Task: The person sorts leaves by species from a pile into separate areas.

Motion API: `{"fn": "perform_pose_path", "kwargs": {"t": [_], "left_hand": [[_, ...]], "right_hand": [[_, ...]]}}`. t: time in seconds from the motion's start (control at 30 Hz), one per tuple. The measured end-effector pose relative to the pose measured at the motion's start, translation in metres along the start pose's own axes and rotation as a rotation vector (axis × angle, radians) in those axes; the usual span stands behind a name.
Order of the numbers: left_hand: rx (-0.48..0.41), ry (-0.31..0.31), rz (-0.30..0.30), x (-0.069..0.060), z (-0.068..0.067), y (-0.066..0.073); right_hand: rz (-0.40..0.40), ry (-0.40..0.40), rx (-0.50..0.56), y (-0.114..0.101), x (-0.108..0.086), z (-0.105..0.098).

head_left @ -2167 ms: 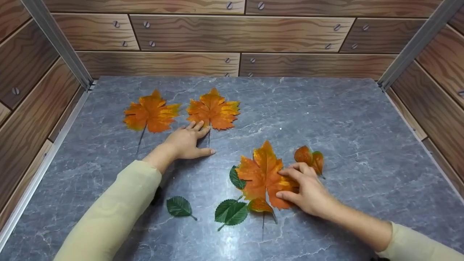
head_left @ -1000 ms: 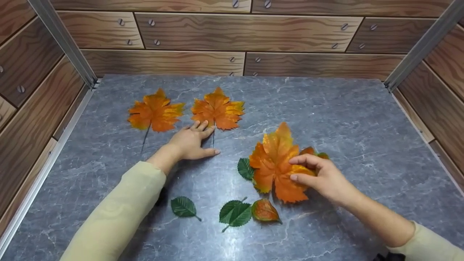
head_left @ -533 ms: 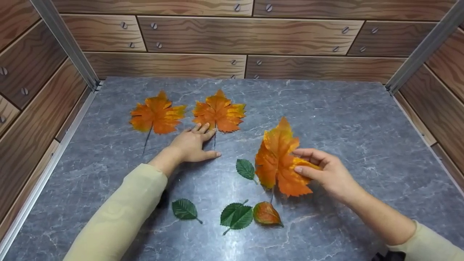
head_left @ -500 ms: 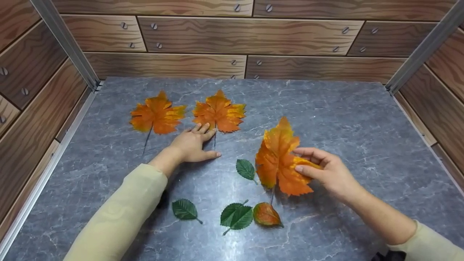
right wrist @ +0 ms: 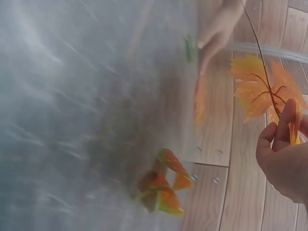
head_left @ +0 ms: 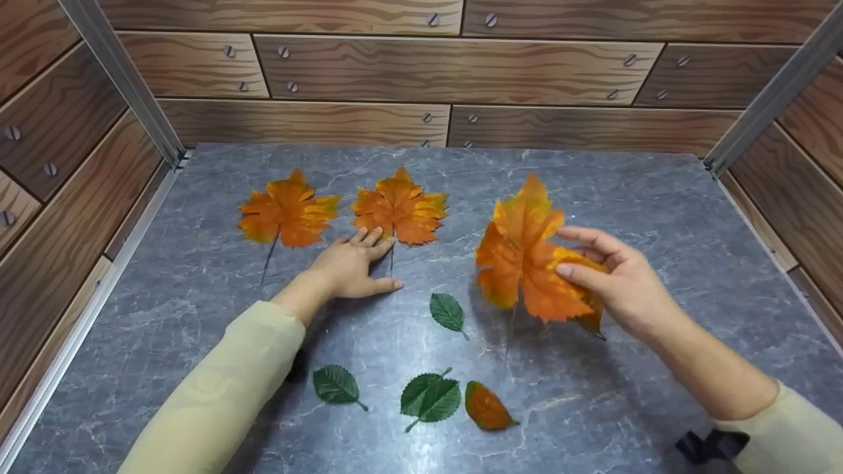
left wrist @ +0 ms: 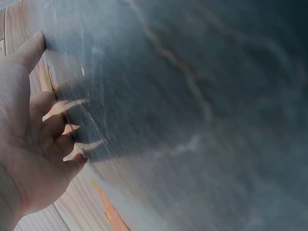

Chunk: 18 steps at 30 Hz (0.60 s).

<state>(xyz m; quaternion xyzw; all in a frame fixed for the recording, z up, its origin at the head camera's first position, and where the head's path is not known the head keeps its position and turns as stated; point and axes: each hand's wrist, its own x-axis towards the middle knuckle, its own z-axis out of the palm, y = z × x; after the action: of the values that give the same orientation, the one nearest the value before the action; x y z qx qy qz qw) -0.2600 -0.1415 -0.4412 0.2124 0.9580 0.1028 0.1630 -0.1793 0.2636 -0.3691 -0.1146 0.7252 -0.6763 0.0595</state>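
Observation:
My right hand (head_left: 632, 283) pinches the edge of a large orange maple leaf (head_left: 527, 257), lifted above the table with its stem hanging down. The right wrist view shows that hand (right wrist: 286, 154) behind the raised leaf (right wrist: 252, 91). My left hand (head_left: 349, 266) rests with spread fingers on the table, fingertips at the lower edge and stem of the middle maple leaf (head_left: 400, 207). Another maple leaf (head_left: 286, 210) lies to its left. In the left wrist view the left hand (left wrist: 36, 139) touches the surface, fingers spread.
Green leaves lie at the front: one at left (head_left: 336, 384), an overlapping pair (head_left: 431, 397), and one (head_left: 448, 311) nearer the middle. A red-brown leaf (head_left: 489, 406) is beside the pair. Another brownish leaf (head_left: 591, 316) shows partly behind the held leaf. Wood-patterned walls (head_left: 355, 69) surround the table.
My right hand has gripped and raised the large maple leaf, moving it right and away from the green and red-brown leaves it overlapped. My left hand has stayed in place.

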Motion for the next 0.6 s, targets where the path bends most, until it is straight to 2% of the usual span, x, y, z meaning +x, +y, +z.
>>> {"fn": "perform_pose_path", "kwargs": {"t": [0.17,0.3,0.47,0.6], "left_hand": [[-0.005,0.006,-0.006,0.000,-0.001,0.001],[-0.008,0.011,0.000,0.001,0.000,0.001],[-0.009,0.015,0.005,0.001,0.002,0.000],[-0.008,0.015,0.008,0.000,0.001,0.000]], "right_hand": [[-0.028,0.012,0.062,-0.010,0.024,-0.008],[-0.019,0.010,0.122,-0.013,0.044,-0.013],[-0.010,0.002,0.181,-0.009,0.070,-0.016],[0.014,-0.005,0.184,0.000,0.091,-0.017]]}}
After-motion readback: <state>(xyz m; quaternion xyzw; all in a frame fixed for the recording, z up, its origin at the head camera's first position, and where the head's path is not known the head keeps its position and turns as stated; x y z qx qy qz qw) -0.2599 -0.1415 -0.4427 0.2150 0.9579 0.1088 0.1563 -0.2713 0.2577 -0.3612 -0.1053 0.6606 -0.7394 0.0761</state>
